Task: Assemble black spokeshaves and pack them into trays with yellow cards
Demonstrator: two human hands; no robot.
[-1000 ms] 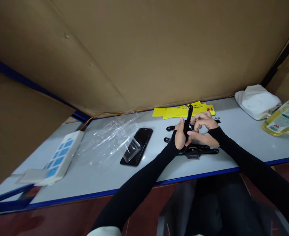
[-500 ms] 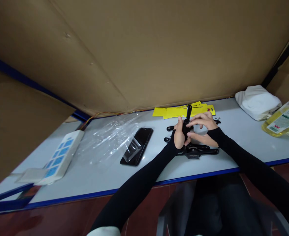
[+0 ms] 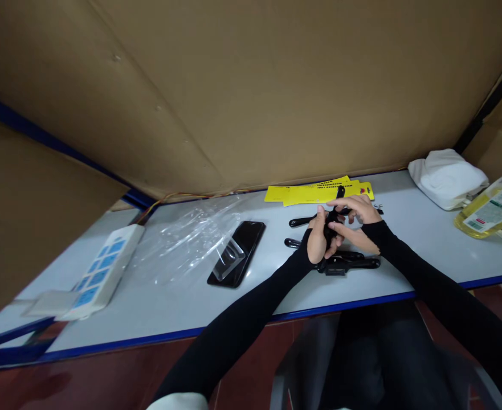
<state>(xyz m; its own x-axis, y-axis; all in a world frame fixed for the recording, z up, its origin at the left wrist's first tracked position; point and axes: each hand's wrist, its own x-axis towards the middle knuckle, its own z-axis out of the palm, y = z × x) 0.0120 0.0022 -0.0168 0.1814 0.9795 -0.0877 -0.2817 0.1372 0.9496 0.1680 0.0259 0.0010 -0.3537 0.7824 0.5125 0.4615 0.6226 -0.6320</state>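
A black two-handled spokeshave is held over the table in my left hand (image 3: 318, 244), whose fingers are wrapped round its middle. One handle of this spokeshave (image 3: 340, 192) points up and away from me; its body is mostly covered by my fingers. From the right, my right hand (image 3: 359, 219) closes thumb and fingertips on the tool's body. Beneath and around the hands lie several more black spokeshaves (image 3: 364, 263), partly hidden. Small metal parts (image 3: 378, 207) rest just beyond my right hand.
Yellow printed cards (image 3: 304, 195) lie behind the hands. To the left are a black phone (image 3: 251, 233) with a clear plastic piece on it, clear plastic film (image 3: 178, 239) and a power strip (image 3: 105, 273). A white bundle (image 3: 447, 177) and a bottle of yellow liquid (image 3: 481, 219) stand right.
The held spokeshave has tilted, its upper handle swinging to the right. My left hand has shifted slightly right with it, and my right fingers have moved a little on its body.
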